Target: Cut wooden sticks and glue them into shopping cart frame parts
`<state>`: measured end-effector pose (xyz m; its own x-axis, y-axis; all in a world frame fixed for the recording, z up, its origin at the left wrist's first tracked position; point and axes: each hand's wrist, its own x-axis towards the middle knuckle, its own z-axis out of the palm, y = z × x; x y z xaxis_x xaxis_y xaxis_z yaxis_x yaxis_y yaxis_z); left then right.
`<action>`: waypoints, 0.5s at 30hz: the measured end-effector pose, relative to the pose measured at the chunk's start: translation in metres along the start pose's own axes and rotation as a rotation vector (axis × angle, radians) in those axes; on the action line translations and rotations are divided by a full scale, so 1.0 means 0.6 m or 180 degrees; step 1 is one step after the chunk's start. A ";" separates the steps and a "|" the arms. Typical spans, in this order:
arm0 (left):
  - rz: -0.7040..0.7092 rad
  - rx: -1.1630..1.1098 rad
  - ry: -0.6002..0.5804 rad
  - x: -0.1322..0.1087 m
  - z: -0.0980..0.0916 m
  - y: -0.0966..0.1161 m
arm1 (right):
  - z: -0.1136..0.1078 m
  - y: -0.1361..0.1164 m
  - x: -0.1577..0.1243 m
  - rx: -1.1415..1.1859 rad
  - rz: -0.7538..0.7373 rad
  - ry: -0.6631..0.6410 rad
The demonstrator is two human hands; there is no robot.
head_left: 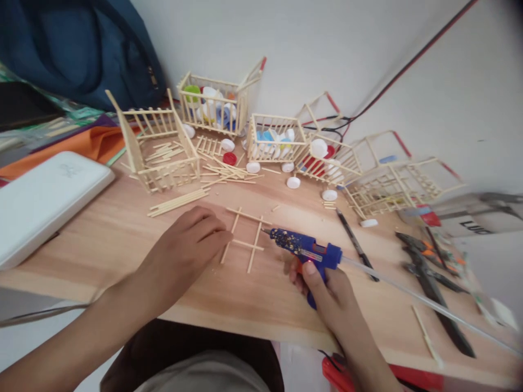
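Note:
A small frame of crossed wooden sticks lies flat on the wooden table. My left hand rests at its left side, fingers bent and pressed together, with the fingertips at the end of the lower cross stick. What those fingers grip, if anything, is hidden. In my right hand is a blue glue gun, held by its handle. The gun's nozzle points left, close to the right upright stick of the frame. A long clear glue stick comes out of the gun's back.
Stick carts with white wheels line the back, some holding bottle caps. An unfinished stick box and loose sticks lie behind my left hand. A white power bank is at left; a black pen and pliers are at right.

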<state>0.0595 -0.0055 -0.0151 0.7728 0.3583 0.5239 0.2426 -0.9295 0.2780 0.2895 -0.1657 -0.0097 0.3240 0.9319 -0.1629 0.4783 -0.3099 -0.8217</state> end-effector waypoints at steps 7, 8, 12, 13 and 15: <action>0.0150 0.0087 0.0105 0.002 -0.001 -0.004 | 0.002 -0.004 0.001 0.0151 -0.0050 0.0002; 0.0169 0.0118 0.0109 0.003 -0.002 -0.004 | 0.003 -0.004 0.001 0.0161 -0.0054 0.0006; 0.0221 0.0180 0.0096 0.003 -0.001 -0.003 | 0.002 -0.005 0.000 0.0176 -0.0040 0.0004; 0.0234 0.0179 0.0105 0.003 -0.001 -0.003 | 0.002 -0.006 0.000 0.0174 -0.0032 0.0000; 0.0233 0.0158 0.0118 0.003 -0.001 -0.003 | 0.000 -0.007 0.000 0.0155 -0.0002 0.0004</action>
<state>0.0599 -0.0029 -0.0142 0.7675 0.2913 0.5711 0.2157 -0.9562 0.1980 0.2874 -0.1642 -0.0064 0.3248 0.9318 -0.1618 0.4381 -0.2998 -0.8474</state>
